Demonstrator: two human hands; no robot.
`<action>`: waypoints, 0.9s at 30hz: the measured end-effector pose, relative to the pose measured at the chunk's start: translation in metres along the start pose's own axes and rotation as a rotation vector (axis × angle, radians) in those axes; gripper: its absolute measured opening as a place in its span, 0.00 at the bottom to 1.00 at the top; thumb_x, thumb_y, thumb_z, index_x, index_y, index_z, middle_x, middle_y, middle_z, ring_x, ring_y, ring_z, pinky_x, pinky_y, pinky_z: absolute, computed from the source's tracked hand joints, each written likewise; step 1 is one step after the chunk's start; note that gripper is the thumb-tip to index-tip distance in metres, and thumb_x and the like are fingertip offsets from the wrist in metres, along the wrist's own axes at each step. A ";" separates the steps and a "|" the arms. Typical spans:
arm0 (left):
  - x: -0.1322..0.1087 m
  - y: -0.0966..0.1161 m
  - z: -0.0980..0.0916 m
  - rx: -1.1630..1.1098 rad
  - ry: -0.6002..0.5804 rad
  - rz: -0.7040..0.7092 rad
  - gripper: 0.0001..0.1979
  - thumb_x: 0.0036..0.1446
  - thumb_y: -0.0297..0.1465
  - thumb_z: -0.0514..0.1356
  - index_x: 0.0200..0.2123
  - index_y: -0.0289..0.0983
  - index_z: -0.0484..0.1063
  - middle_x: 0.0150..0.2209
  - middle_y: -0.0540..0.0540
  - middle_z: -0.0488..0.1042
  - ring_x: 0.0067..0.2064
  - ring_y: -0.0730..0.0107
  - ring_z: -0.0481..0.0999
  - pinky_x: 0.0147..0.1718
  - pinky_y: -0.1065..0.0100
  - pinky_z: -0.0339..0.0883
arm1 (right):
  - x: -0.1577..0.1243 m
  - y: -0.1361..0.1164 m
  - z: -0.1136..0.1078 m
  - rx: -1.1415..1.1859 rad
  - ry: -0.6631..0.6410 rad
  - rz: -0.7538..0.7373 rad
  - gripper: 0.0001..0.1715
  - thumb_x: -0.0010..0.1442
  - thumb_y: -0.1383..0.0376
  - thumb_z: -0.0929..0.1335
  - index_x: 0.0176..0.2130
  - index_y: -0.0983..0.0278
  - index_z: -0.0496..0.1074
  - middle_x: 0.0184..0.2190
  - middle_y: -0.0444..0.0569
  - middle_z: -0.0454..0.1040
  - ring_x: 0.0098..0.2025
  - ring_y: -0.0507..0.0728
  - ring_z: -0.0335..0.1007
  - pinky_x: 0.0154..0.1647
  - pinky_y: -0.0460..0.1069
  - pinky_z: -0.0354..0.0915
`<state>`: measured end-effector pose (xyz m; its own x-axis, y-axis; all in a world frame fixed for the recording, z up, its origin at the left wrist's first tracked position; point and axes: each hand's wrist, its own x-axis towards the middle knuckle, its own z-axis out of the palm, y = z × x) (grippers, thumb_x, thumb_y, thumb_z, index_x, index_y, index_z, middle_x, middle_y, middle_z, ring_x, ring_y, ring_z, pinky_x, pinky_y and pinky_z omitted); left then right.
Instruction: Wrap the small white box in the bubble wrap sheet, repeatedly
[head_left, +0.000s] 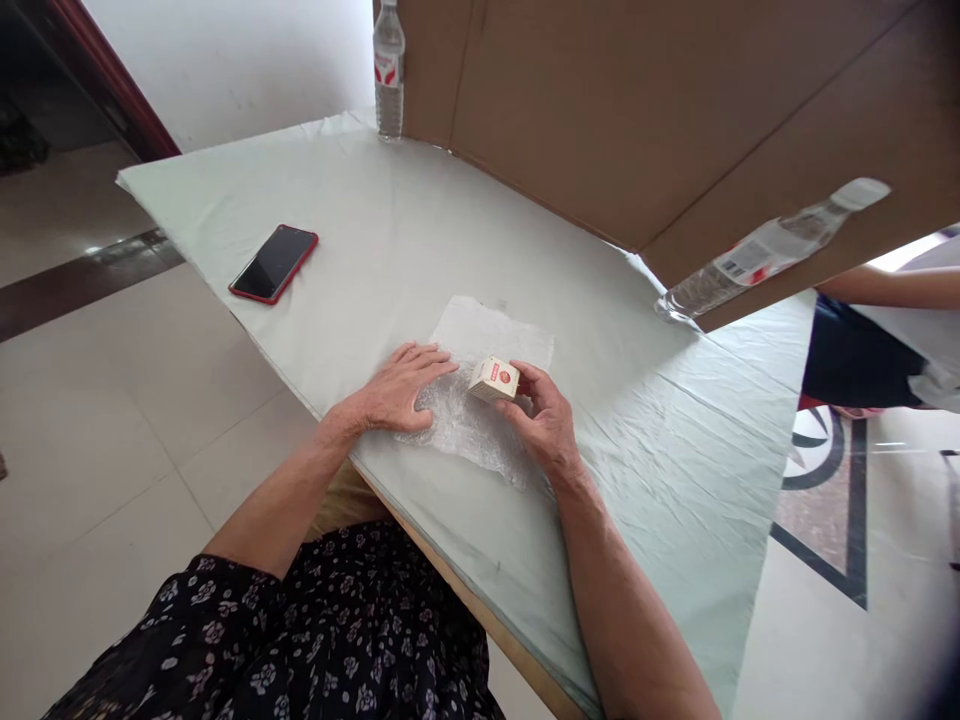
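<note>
Pressing our left hand (394, 392) flat, fingers together, on a clear bubble-wrap sheet (465, 425) spread over the pale green table cover (675, 450), we pinch a small cream cardboard box with a red label (494, 380) on that sheet with our right hand (541, 415), a red-cased phone (274, 263) well apart

Bare forearms; a dark dress (322, 640) printed with small pale flowers (no sleeves showing).

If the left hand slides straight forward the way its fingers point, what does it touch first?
Most likely the small box that the right hand holds. The left hand lies flat on the bubble wrap, its fingers pointing toward the box.
</note>
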<state>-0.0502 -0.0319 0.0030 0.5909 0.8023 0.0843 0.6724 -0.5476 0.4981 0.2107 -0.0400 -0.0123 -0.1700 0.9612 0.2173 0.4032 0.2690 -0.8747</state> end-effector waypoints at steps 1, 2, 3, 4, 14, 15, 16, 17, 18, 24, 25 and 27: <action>0.000 0.000 0.000 -0.004 0.003 0.003 0.40 0.46 0.31 0.60 0.66 0.38 0.61 0.68 0.39 0.61 0.71 0.49 0.54 0.71 0.46 0.39 | 0.000 0.000 0.000 -0.014 0.011 -0.010 0.30 0.55 0.58 0.72 0.57 0.53 0.69 0.54 0.49 0.75 0.53 0.62 0.73 0.58 0.60 0.67; 0.000 0.000 0.001 -0.007 0.007 0.006 0.40 0.46 0.30 0.60 0.66 0.39 0.61 0.68 0.39 0.61 0.71 0.49 0.54 0.71 0.46 0.39 | 0.000 0.000 0.000 -0.037 0.008 -0.020 0.30 0.56 0.58 0.72 0.57 0.53 0.69 0.55 0.49 0.75 0.54 0.62 0.73 0.59 0.61 0.67; 0.000 -0.001 0.001 -0.009 0.011 0.008 0.40 0.45 0.30 0.60 0.66 0.39 0.61 0.68 0.39 0.61 0.71 0.49 0.54 0.71 0.46 0.39 | -0.001 -0.001 0.000 -0.071 -0.007 -0.028 0.30 0.55 0.59 0.72 0.57 0.53 0.69 0.55 0.49 0.75 0.55 0.63 0.72 0.59 0.62 0.66; 0.000 -0.001 0.002 -0.010 0.015 0.009 0.40 0.46 0.30 0.60 0.66 0.39 0.61 0.68 0.39 0.61 0.71 0.49 0.54 0.71 0.46 0.39 | -0.001 -0.001 0.000 -0.112 -0.031 -0.035 0.30 0.55 0.59 0.72 0.57 0.53 0.69 0.55 0.50 0.75 0.56 0.64 0.71 0.60 0.63 0.65; -0.019 0.021 -0.011 -0.005 0.114 0.039 0.34 0.51 0.31 0.62 0.63 0.38 0.64 0.67 0.36 0.61 0.71 0.46 0.55 0.69 0.43 0.46 | -0.002 -0.001 0.003 -0.262 -0.075 -0.098 0.32 0.56 0.62 0.71 0.60 0.57 0.67 0.57 0.53 0.74 0.59 0.65 0.70 0.61 0.63 0.63; -0.025 0.028 -0.013 0.020 0.115 0.055 0.33 0.52 0.31 0.63 0.63 0.39 0.65 0.68 0.38 0.61 0.71 0.46 0.53 0.69 0.42 0.45 | -0.002 -0.001 0.003 -0.254 -0.073 -0.094 0.32 0.56 0.61 0.71 0.59 0.57 0.67 0.57 0.53 0.74 0.59 0.65 0.70 0.61 0.63 0.63; -0.031 0.036 -0.015 0.043 0.112 0.080 0.32 0.52 0.31 0.63 0.62 0.39 0.65 0.68 0.38 0.61 0.71 0.46 0.52 0.70 0.42 0.43 | -0.002 0.000 0.003 -0.246 -0.068 -0.090 0.31 0.56 0.61 0.71 0.59 0.57 0.67 0.57 0.53 0.74 0.59 0.65 0.70 0.61 0.63 0.63; -0.035 0.043 -0.016 0.069 0.096 0.108 0.31 0.52 0.31 0.64 0.61 0.39 0.66 0.68 0.37 0.60 0.72 0.45 0.51 0.70 0.41 0.43 | -0.003 0.000 0.003 -0.240 -0.063 -0.087 0.31 0.56 0.61 0.71 0.59 0.57 0.67 0.57 0.53 0.74 0.59 0.65 0.70 0.61 0.63 0.63; -0.039 0.049 -0.016 0.098 0.072 0.129 0.30 0.53 0.30 0.64 0.60 0.39 0.67 0.69 0.37 0.59 0.72 0.44 0.51 0.70 0.41 0.42 | -0.003 0.000 0.003 -0.236 -0.058 -0.084 0.31 0.56 0.62 0.71 0.59 0.57 0.68 0.57 0.53 0.74 0.59 0.65 0.70 0.61 0.63 0.63; -0.042 0.055 0.000 0.250 0.069 0.167 0.17 0.55 0.25 0.62 0.49 0.36 0.75 0.66 0.33 0.63 0.70 0.42 0.57 0.67 0.38 0.49 | -0.003 0.000 0.005 -0.228 -0.050 -0.075 0.32 0.55 0.62 0.71 0.59 0.56 0.67 0.57 0.53 0.74 0.58 0.65 0.70 0.61 0.63 0.63; -0.040 0.054 0.004 0.261 0.098 0.173 0.14 0.56 0.24 0.61 0.46 0.36 0.77 0.65 0.33 0.64 0.69 0.43 0.58 0.67 0.38 0.51 | -0.003 -0.001 0.005 -0.225 -0.047 -0.070 0.32 0.55 0.62 0.71 0.59 0.57 0.67 0.57 0.53 0.74 0.58 0.65 0.70 0.61 0.63 0.63; -0.036 0.053 0.012 0.270 0.164 0.192 0.09 0.56 0.23 0.60 0.40 0.36 0.78 0.63 0.34 0.67 0.67 0.44 0.62 0.66 0.40 0.55 | -0.002 -0.002 0.005 -0.212 -0.043 -0.052 0.32 0.55 0.62 0.71 0.59 0.57 0.68 0.57 0.53 0.74 0.58 0.65 0.70 0.61 0.64 0.62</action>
<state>-0.0309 -0.0924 0.0161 0.6530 0.6945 0.3022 0.6629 -0.7170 0.2155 0.2057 -0.0433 -0.0132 -0.2320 0.9434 0.2370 0.5722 0.3294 -0.7511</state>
